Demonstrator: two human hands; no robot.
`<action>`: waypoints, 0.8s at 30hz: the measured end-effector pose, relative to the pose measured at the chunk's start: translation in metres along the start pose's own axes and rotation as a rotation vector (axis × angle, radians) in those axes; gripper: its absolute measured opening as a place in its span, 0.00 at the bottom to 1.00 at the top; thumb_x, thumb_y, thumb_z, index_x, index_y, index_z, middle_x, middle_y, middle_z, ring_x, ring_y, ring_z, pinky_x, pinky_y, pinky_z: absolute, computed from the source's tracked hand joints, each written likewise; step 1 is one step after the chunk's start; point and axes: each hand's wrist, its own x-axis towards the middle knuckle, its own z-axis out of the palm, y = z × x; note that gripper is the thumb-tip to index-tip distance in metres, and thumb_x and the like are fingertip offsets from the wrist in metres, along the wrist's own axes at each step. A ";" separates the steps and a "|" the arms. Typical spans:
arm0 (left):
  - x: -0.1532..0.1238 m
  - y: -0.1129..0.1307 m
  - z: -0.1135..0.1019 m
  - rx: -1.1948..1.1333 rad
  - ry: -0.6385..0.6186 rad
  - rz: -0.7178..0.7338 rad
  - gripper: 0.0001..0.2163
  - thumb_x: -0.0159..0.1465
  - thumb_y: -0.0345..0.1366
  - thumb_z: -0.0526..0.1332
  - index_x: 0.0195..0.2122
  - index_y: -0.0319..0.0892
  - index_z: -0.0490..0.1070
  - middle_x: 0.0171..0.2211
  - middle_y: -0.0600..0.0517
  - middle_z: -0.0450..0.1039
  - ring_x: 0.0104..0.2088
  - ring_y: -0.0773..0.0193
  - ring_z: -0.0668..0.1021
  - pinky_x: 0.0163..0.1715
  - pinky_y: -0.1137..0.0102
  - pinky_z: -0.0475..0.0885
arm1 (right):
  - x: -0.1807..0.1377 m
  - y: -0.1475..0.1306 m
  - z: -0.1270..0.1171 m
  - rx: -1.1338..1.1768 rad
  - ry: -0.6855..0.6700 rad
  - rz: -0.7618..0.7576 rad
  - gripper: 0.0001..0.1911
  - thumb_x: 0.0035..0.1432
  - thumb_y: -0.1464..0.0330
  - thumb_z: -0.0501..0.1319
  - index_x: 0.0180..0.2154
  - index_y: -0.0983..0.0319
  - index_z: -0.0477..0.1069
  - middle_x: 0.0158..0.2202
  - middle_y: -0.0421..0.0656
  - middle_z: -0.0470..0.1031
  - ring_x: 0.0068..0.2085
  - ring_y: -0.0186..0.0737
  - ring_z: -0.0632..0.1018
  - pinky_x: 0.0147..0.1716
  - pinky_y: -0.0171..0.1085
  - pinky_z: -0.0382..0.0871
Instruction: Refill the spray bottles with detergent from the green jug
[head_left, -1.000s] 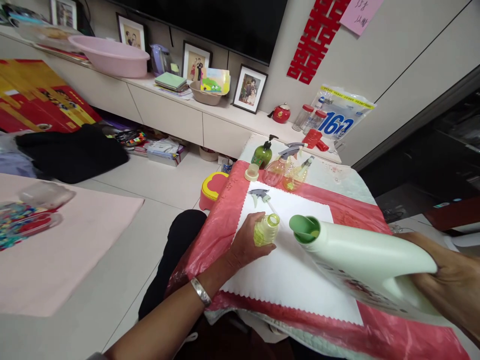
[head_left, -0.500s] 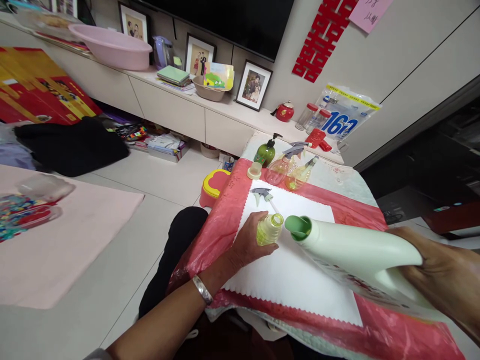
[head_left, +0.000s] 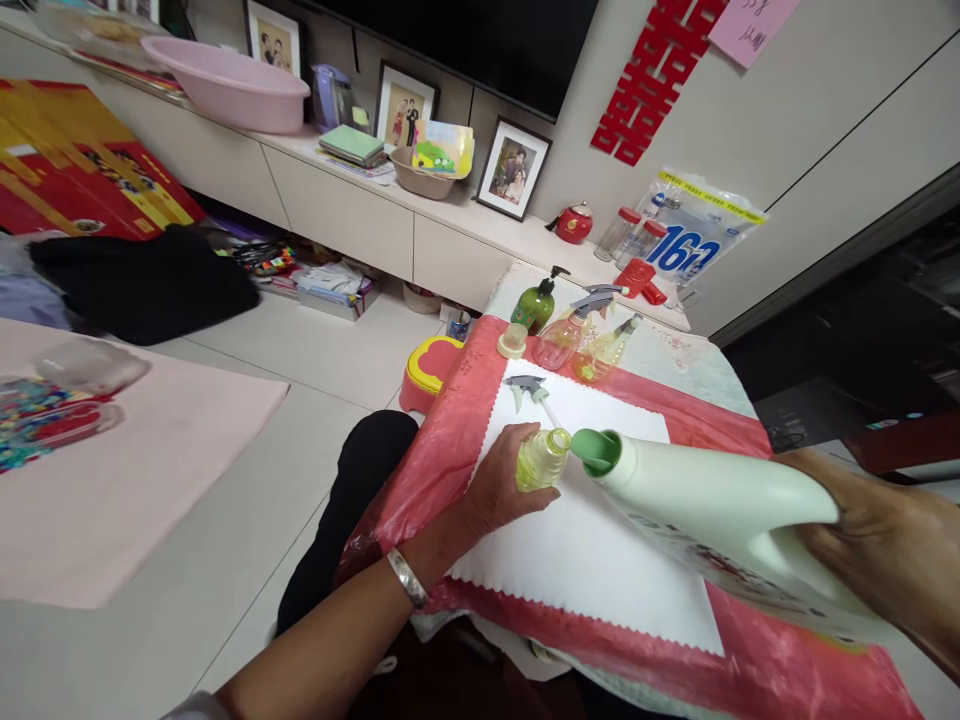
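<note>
My left hand [head_left: 501, 482] is wrapped round a yellow-green clear bottle [head_left: 541, 462], whose open neck faces up and to the right. By its handle, my right hand [head_left: 870, 540] grips a large pale green detergent jug [head_left: 720, 490], tilted far over. The jug's green spout [head_left: 596, 450] is just right of the bottle's mouth; I see no stream of liquid between them. A grey spray trigger head [head_left: 529, 385] with its tube lies on the white sheet [head_left: 600, 560] beyond my left hand. A pale measuring cap [head_left: 512, 341] sits near the sheet's far corner.
Behind the sheet stand a green pump bottle [head_left: 534, 306], a pink spray bottle [head_left: 559, 340] and a yellow spray bottle [head_left: 600, 355]. Red plastic [head_left: 420, 470] covers the table. A yellow and red stool [head_left: 431, 365] stands left of it. Picture frames and a pink basin [head_left: 232, 85] line the cabinet.
The view has shifted slightly. The jug's spout and the bottle's mouth are a little closer together. Both hands keep their grip.
</note>
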 end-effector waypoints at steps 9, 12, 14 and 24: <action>0.001 0.006 -0.002 -0.020 0.000 -0.007 0.39 0.49 0.33 0.75 0.61 0.45 0.58 0.57 0.42 0.67 0.58 0.44 0.73 0.60 0.48 0.69 | 0.002 0.001 0.001 -0.022 0.091 -0.124 0.28 0.38 0.51 0.45 0.34 0.50 0.76 0.24 0.38 0.73 0.25 0.49 0.75 0.25 0.39 0.61; 0.001 0.007 -0.003 -0.014 -0.001 -0.007 0.39 0.49 0.33 0.75 0.61 0.45 0.59 0.57 0.41 0.67 0.59 0.44 0.73 0.60 0.48 0.69 | 0.005 0.009 0.008 0.010 0.221 -0.260 0.25 0.40 0.52 0.45 0.31 0.52 0.76 0.21 0.38 0.71 0.20 0.46 0.72 0.21 0.36 0.56; 0.000 0.009 -0.004 -0.002 -0.009 -0.008 0.39 0.50 0.33 0.75 0.61 0.45 0.59 0.57 0.41 0.67 0.59 0.44 0.73 0.60 0.47 0.69 | 0.005 0.011 0.008 0.015 0.234 -0.290 0.24 0.41 0.52 0.46 0.31 0.52 0.76 0.20 0.38 0.70 0.19 0.45 0.71 0.20 0.35 0.55; 0.000 0.010 -0.004 0.010 -0.017 -0.004 0.39 0.50 0.33 0.75 0.61 0.45 0.58 0.57 0.41 0.67 0.59 0.44 0.73 0.61 0.47 0.70 | 0.006 0.004 -0.002 -0.071 0.088 -0.137 0.26 0.39 0.51 0.47 0.34 0.48 0.77 0.24 0.35 0.73 0.26 0.45 0.76 0.26 0.38 0.62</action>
